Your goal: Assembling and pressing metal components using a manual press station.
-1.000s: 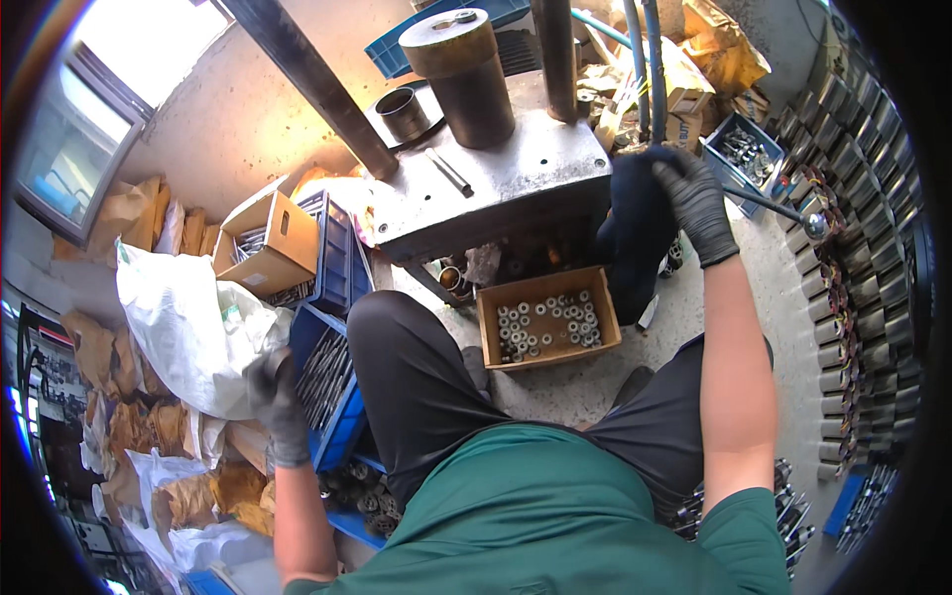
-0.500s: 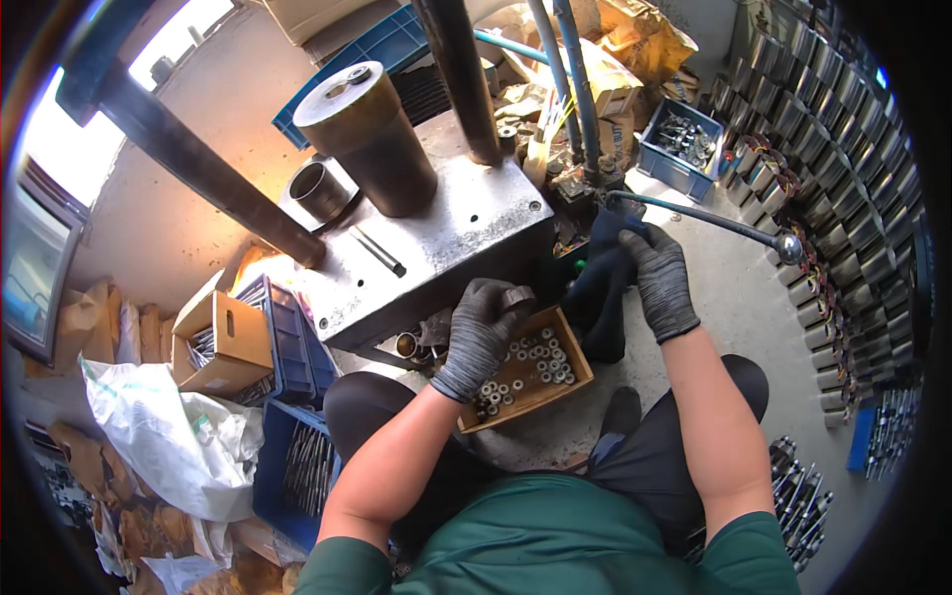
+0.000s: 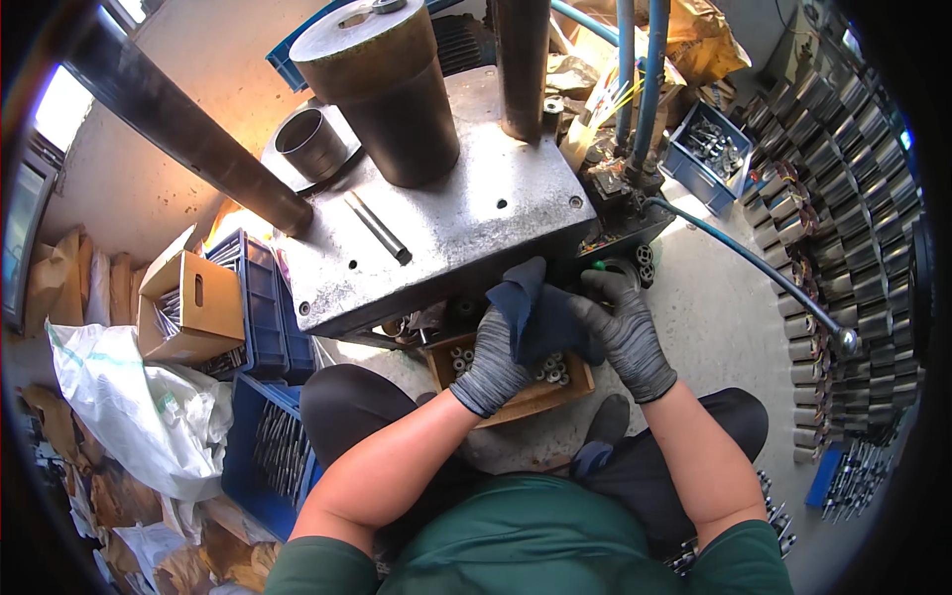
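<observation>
Cardboard box (image 3: 188, 307) far left beside blue crates (image 3: 263, 297). Left hand (image 3: 493, 359), gloved, fingers curled on near edge of dark cloth (image 3: 535, 315). Cloth bunched between both hands, long axis running up-left toward press plate (image 3: 446, 228), hanging over small tray of washers (image 3: 516, 382). Right hand (image 3: 620, 332) closed on cloth's right side, equally near; possibly also pressing something beneath, hidden.

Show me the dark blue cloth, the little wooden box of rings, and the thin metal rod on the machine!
dark blue cloth (image 3: 531, 312), head view, on its middle fold.
wooden box (image 3: 535, 400), head view, on its front wall.
thin metal rod (image 3: 378, 227), head view, at mid-length.
</observation>
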### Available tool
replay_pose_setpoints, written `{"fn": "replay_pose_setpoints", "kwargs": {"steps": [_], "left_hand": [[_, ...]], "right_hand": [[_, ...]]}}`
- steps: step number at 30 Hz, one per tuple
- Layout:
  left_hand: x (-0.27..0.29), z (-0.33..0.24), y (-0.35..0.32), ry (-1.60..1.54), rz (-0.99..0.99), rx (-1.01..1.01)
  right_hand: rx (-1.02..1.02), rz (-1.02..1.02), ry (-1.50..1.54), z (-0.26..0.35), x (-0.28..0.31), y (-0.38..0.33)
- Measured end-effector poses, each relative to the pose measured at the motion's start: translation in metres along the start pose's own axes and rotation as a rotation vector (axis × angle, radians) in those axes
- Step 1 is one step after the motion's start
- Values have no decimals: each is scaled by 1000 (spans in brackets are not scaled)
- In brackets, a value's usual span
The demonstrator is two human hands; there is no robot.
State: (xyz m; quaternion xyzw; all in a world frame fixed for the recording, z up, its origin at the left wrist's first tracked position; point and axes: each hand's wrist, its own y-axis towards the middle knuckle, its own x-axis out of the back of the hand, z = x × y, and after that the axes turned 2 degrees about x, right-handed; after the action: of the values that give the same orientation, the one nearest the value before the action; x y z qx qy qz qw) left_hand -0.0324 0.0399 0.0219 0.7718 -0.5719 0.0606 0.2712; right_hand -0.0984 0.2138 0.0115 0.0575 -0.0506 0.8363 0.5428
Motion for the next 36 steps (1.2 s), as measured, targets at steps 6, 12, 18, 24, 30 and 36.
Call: {"fn": "replay_pose_setpoints", "kwargs": {"steps": [6,12,18,24,30,36], "left_hand": [[0,5,-3,335,-46,-173],[-16,20,-13,156,113,-30],[-17,12,-14,-104,-29,-82],[-11,4,-15,7,-28,-140],[-4,-3,-20,101,-11,-60],[5,-13,-17,-96,-8,-12]], "right_hand": [[-123,206,244,9,-32,-13],[2,81,263,4,-40,-16],[83,34,283,-2,-39,-20],[182,54,243,-12,-34,-22],[118,-15,268,-10,-29,-14],[43,-7,513,-4,-26,-13]]}}
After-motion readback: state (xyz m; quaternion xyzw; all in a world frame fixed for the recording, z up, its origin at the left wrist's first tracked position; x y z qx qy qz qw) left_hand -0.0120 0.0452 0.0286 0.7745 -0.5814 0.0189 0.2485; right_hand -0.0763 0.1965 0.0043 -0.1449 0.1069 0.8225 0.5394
